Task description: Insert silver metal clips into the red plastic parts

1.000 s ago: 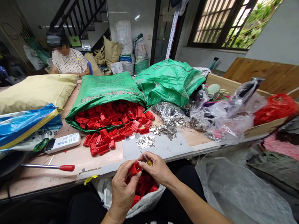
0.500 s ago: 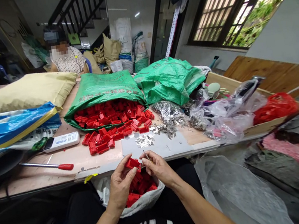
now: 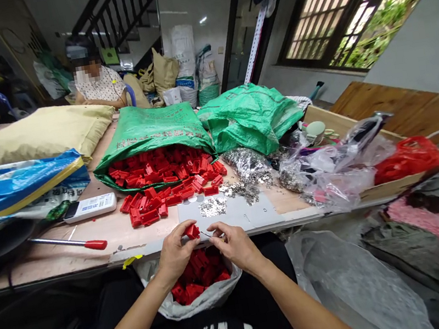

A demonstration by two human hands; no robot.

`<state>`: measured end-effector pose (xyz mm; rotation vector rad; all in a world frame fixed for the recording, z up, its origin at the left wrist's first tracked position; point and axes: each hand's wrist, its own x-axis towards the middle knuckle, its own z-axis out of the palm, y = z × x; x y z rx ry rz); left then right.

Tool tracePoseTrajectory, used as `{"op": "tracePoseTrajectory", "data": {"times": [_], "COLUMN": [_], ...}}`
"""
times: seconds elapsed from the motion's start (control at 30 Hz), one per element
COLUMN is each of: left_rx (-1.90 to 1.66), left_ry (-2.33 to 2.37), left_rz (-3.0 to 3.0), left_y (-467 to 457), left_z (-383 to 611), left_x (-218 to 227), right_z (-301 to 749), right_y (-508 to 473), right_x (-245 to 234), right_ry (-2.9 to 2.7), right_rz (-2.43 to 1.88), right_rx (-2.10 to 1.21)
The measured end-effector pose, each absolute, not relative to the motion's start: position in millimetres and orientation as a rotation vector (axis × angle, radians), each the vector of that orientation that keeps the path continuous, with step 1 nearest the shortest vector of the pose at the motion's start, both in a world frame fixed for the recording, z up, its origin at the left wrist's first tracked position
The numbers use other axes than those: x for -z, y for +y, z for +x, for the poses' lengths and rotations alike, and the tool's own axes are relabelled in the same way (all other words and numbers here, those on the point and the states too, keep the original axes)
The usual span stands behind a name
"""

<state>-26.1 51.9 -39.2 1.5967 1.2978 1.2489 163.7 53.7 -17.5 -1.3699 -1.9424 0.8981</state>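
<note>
Left hand (image 3: 175,255): narrow grip on small red plastic block (image 3: 192,231), held above white plastic bag (image 3: 223,292) of loose red plastic blocks (image 3: 194,280). Right hand (image 3: 236,248): narrow pinch on thin metal pin (image 3: 205,234), just beside block.

nothing legible, dark printed characters on the green woven sack (image 3: 152,139) too blurred to read

Red plastic block (image 3: 192,231), pinched in air; thin metal pin (image 3: 206,234), just beside it

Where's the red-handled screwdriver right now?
In the head view, the red-handled screwdriver lies on the table, below the white remote control, left of the left hand.
</note>
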Motion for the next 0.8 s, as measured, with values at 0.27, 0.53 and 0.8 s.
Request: {"op": "tracePoseTrajectory", "data": {"times": [0.27,0.53,0.8], "left_rx": [-1.101,-1.097,-1.095], "left_ry": [1.306,1.283,1.264], "left_rz": [1.801,1.752,1.770], "left_y": [65,65,67], "left_z": [-29,-30,-31], "left_x": [41,40,41], "right_z": [160,160,155], "right_y": [60,60,56], "right_x": [18,21,19], "right_ry": [-2.142,-2.150,-2.197], "right_rz": [-1.347,-1.323,-1.407], "right_rx": [-0.729,-0.731,-0.623]}}
